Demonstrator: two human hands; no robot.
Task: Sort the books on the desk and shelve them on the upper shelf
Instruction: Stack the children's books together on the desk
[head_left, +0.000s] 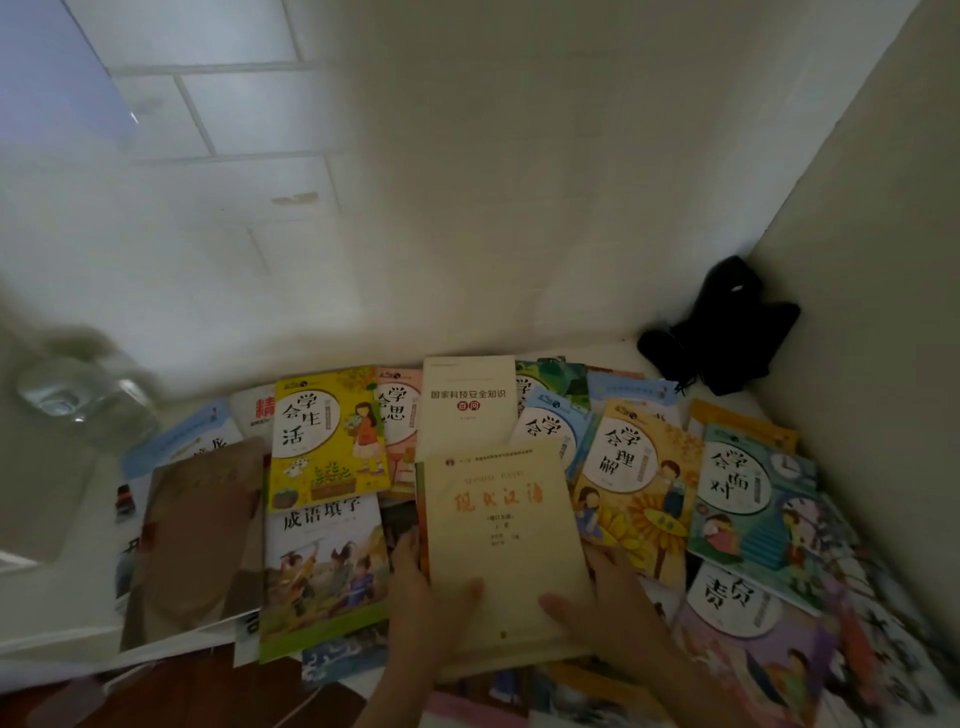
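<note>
Many books lie spread over the white desk (62, 587). In the middle, both hands hold a cream book with red title characters (501, 525). My left hand (426, 608) grips its left edge with the thumb on the cover. My right hand (608, 608) grips the right edge, thumb also on the cover. Around it lie a yellow picture book (327, 431), a white book (467, 400), an orange picture book (639, 483), a teal picture book (753, 504), an illustrated book of fighting figures (327, 561) and a brown book (200, 535). No shelf is in view.
A clear glass jar (83, 400) stands at the desk's left. A black pouch-like object (727, 332) sits in the back right corner against the white walls. A tiled wall rises behind the desk. More books overlap toward the front right edge.
</note>
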